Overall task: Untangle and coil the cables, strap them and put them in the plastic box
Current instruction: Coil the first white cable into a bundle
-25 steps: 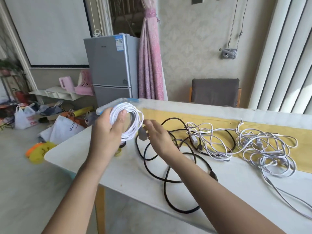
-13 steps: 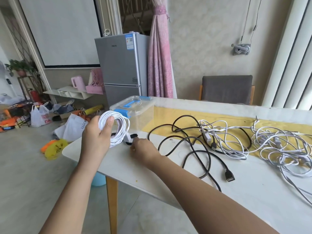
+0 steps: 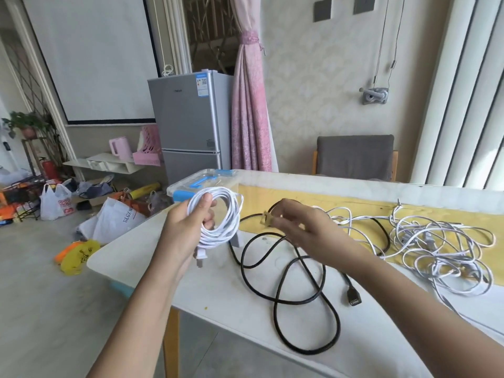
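Likely the coil (image 3: 233,214) springs loose if the left hand (image 3: 182,233) eases while the strap (image 3: 266,218) goes round, since its plug (image 3: 200,257) dangles free. Just in front of the box (image 3: 191,186), the left thumb lies over the coil's top and the fingers (image 3: 208,221) curl through its middle. Right of the box, the right hand (image 3: 297,227) pinches the strap, near the coil but apart.

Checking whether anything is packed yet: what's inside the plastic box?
The plastic box has its lid on; no cable shows through its clear top. The left hand and the white cable coil it grips hide the front wall, so the lower part is unseen.
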A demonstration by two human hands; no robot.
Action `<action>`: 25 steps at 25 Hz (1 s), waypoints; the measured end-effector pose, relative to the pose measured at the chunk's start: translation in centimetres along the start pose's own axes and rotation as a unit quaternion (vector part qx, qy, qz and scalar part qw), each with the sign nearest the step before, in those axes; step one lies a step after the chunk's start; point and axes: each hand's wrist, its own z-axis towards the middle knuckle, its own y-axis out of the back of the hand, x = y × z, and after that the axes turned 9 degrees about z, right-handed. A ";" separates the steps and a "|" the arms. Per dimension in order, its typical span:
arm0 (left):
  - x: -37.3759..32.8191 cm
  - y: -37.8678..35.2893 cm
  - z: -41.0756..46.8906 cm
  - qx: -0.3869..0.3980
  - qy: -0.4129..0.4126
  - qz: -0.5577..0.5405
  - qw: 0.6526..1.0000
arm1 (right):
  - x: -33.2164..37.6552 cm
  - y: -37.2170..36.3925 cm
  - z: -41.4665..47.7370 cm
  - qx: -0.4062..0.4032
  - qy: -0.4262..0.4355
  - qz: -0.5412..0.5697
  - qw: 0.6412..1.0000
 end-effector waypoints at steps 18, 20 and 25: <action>-1.7 -20.5 1.3 0.220 -0.081 0.003 0.972 | -5.7 10.6 -5.6 -0.181 -0.059 0.355 0.915; -1.0 -21.2 1.5 0.188 -0.108 0.035 0.976 | -5.8 10.7 -5.7 -0.187 -0.067 0.359 0.912; 0.6 -21.7 1.8 0.157 -0.136 0.056 0.976 | -5.5 10.8 -5.4 -0.167 -0.082 0.353 0.917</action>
